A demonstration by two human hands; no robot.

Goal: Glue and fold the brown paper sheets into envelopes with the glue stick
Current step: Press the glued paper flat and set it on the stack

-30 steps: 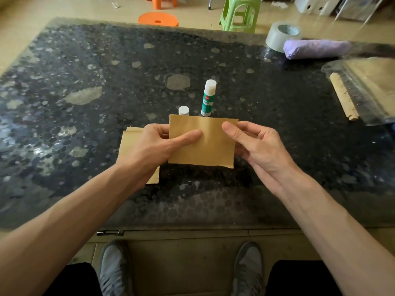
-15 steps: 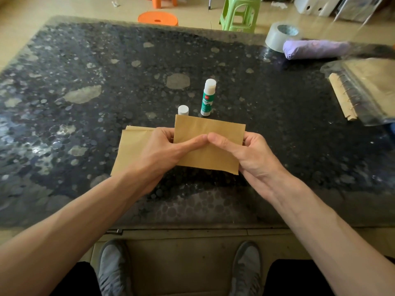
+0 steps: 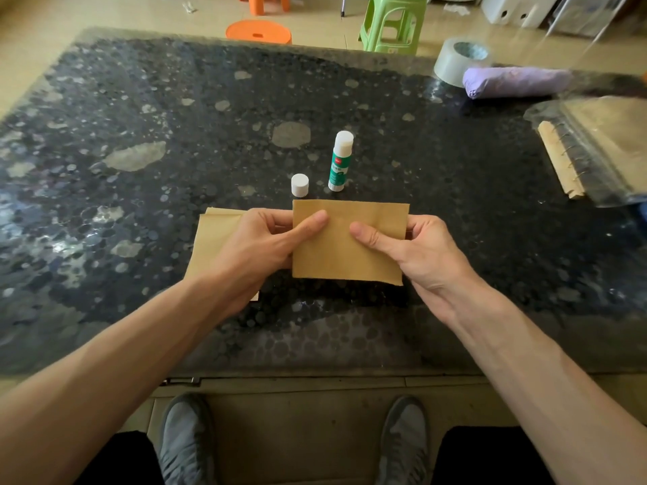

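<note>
A folded brown paper [image 3: 350, 246] is held over the middle of the bench [image 3: 140, 134], a short way in from its near edge. Its long axis runs side to side, parallel with that edge, and a shadow beneath suggests it is lifted a little clear of the surface. The left hand [image 3: 259, 246] pinches its left end and the right hand [image 3: 413, 250] its right end. Each thumb is pressed flat on the face toward the person and the other fingers are tucked behind, so both hands are grasping the same piece. The glue stick [image 3: 340, 162] stands upright and uncapped just beyond the paper's far long edge, toward the far edge of the bench. It is about level with the gap between the two thumbs, so neither hand is clearly nearer. Its cap [image 3: 300, 185] sits just beside it on the left. The stack of brown sheets [image 3: 213, 236] lies flat directly under the left hand, partly hidden by it. My guess is that whichever hand lets go first settles what follows: the left is right over the next sheet, while the glue needs a short forward reach from either.
</note>
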